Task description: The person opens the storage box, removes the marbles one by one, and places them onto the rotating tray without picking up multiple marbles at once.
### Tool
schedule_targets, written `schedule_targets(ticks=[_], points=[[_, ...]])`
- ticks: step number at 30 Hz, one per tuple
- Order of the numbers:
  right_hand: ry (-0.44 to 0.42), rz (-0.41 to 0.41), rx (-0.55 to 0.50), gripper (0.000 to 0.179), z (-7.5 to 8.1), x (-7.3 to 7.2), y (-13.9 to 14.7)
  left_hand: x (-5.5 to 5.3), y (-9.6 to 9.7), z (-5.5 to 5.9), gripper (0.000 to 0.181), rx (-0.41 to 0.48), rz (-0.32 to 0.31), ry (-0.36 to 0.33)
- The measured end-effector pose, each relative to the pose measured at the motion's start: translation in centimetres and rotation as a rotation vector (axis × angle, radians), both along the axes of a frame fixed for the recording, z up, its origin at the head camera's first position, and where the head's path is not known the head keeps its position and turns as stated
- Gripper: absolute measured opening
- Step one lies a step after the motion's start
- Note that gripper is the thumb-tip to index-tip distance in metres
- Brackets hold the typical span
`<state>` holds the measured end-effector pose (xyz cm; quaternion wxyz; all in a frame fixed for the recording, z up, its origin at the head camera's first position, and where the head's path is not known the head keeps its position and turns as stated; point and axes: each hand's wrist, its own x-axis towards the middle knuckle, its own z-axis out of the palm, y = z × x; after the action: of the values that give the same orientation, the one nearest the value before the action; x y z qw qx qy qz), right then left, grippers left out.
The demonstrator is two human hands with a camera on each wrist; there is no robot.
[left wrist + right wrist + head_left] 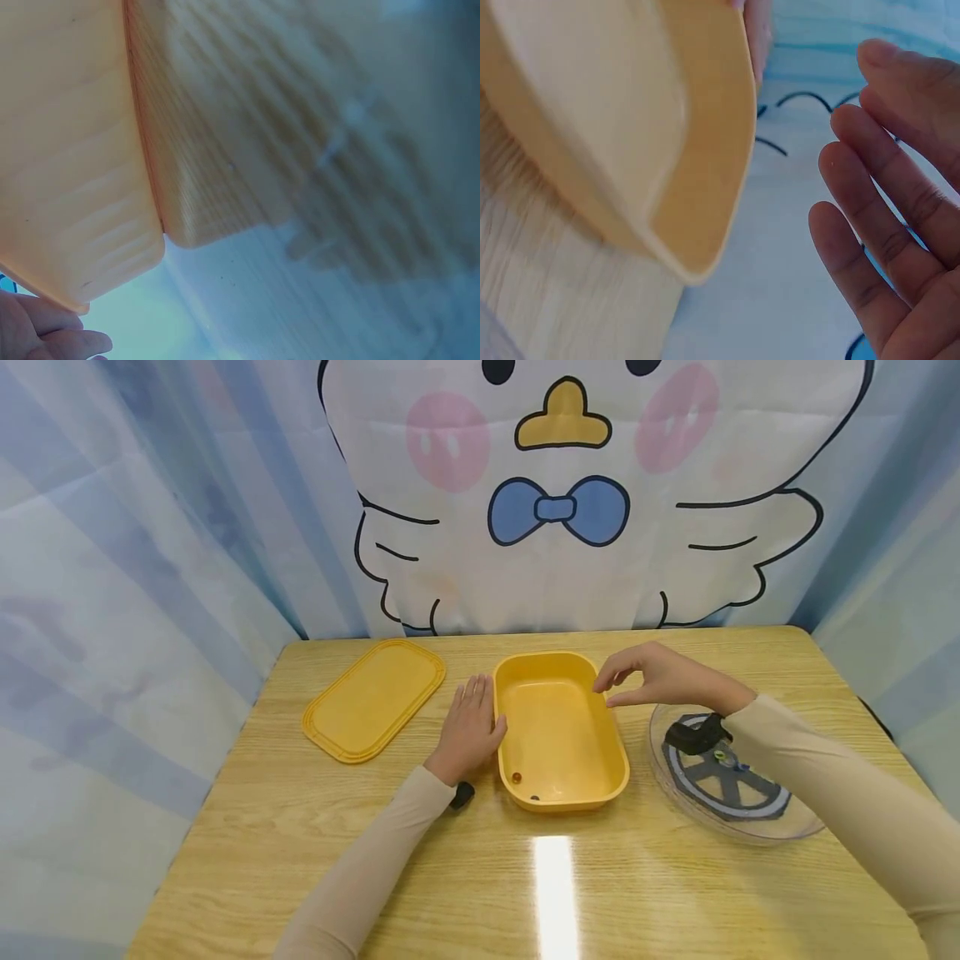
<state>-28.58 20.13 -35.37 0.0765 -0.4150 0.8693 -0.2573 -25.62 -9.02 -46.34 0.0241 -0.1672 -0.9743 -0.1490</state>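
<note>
A yellow plastic tub (pixel 558 727) stands in the middle of the table, seen in the head view. Inside, near its front end, lie a small amber bead (pixel 517 777) and a tiny dark piece (pixel 535 798). My left hand (pixel 471 727) rests against the tub's left side with straight fingers, its thumb at the rim. By the tub's right rim hovers my right hand (pixel 652 677), fingers loosely bent and thumb apart. The right wrist view shows that hand (pixel 907 210) holding nothing, a gap between it and the tub (pixel 705 112).
A flat yellow lid (pixel 375 702) lies at the back left of the table. On the right, partly under my right forearm, is a clear round dish (pixel 798 827) with a grey wheel-shaped insert (pixel 731 783) and small coloured bits. A patterned curtain (pixel 562 585) hangs behind the table.
</note>
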Motion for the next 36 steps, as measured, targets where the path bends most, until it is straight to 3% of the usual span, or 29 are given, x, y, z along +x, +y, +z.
schedule_targets(ticks=[7, 15, 36], points=[[-0.103, 0.122, 0.013, 0.017, -1.0, 0.0, -4.0, 0.0, 0.0, 0.2, 0.065, -0.001, -0.005, 0.006], [-0.116, 0.284, 0.005, 0.016, -3.4, 0.0, -7.5, -0.1, 0.0, 0.1, 0.066, -0.022, 0.002, -0.001], [-0.125, 0.449, 0.132, 0.012, -8.1, 0.3, -11.6, -0.2, -0.1, -0.2, 0.066, -0.040, 0.002, 0.006]])
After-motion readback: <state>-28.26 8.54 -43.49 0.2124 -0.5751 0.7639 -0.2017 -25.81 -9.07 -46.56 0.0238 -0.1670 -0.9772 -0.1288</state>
